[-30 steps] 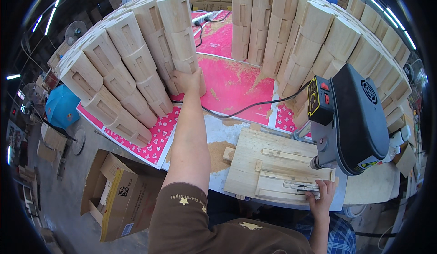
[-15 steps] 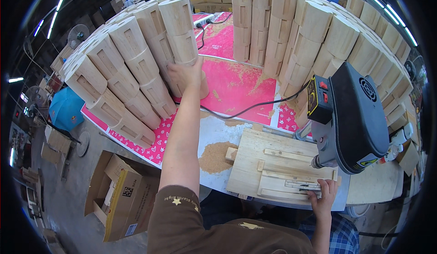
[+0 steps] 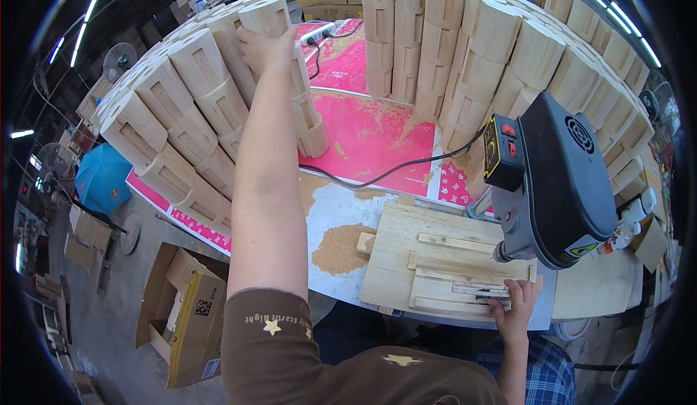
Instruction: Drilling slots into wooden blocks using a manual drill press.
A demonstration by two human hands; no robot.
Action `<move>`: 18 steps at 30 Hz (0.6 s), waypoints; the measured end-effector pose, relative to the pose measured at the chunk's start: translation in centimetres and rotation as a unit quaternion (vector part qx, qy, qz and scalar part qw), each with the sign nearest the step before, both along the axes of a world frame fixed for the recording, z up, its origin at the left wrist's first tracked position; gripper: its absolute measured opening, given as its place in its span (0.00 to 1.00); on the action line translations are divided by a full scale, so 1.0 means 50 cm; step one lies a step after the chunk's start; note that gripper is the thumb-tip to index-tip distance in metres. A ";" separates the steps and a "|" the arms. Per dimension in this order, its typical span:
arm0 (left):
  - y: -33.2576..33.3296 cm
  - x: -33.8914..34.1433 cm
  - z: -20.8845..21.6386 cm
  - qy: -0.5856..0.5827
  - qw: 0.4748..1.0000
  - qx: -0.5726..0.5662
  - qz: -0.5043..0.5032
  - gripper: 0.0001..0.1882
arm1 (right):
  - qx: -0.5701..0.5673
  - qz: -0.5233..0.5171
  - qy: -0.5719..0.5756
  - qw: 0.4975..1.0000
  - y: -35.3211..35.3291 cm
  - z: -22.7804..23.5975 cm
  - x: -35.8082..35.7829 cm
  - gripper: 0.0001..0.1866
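Observation:
My left hand (image 3: 266, 50) reaches far forward, its fingers wrapped round the top wooden cylinder (image 3: 266, 15) of a tall column. That pale cylinder stands on others like it, partly hidden by my hand and forearm. At the lower right, my right hand (image 3: 517, 300) has its fingers bent at the right end of a wooden jig (image 3: 396, 245) with strips fixed on it. Thin metal pieces (image 3: 475, 289) lie between the strips and run under my fingertips; what exactly the fingers grip is hidden. A black bench drill (image 3: 559, 180) stands over the jig, its chuck (image 3: 501, 252) just above my right hand.
More stacked wooden cylinders (image 3: 497, 34) stand at the right. A black cable (image 3: 377, 180) crosses the pink table cover (image 3: 377, 129) in front of a power strip (image 3: 319, 34). Sawdust (image 3: 337, 249) lies left of the jig. An open carton (image 3: 196, 318) sits at lower left.
My left hand has moved up the column, from its lower part to the top cylinder, with the arm stretched farther forward. My right hand stays at the jig. The view has shifted slightly.

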State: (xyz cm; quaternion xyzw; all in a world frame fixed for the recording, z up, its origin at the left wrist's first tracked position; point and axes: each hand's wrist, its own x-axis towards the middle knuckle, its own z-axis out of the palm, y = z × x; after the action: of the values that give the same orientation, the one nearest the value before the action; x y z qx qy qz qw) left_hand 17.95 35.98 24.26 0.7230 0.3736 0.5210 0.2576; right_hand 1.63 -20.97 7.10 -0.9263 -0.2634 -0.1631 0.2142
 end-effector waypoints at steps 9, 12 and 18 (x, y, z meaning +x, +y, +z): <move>-0.053 -0.015 -0.047 -0.004 0.997 0.035 0.073 0.60 | 0.017 -0.004 -0.008 1.000 0.001 -0.001 0.000 0.25; -0.079 -0.023 -0.089 -0.012 0.997 0.030 0.068 0.61 | 0.016 -0.002 -0.007 1.000 0.001 0.000 0.000 0.24; -0.074 -0.023 -0.209 0.031 0.994 -0.076 0.078 0.62 | 0.017 0.001 -0.006 1.000 -0.001 -0.005 0.001 0.23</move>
State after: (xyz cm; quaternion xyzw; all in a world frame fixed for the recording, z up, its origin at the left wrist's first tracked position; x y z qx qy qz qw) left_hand 16.79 32.30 13.84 0.6856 0.4749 0.4870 0.2594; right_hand 1.65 -21.02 6.83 -0.9214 -0.2627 -0.1725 0.2284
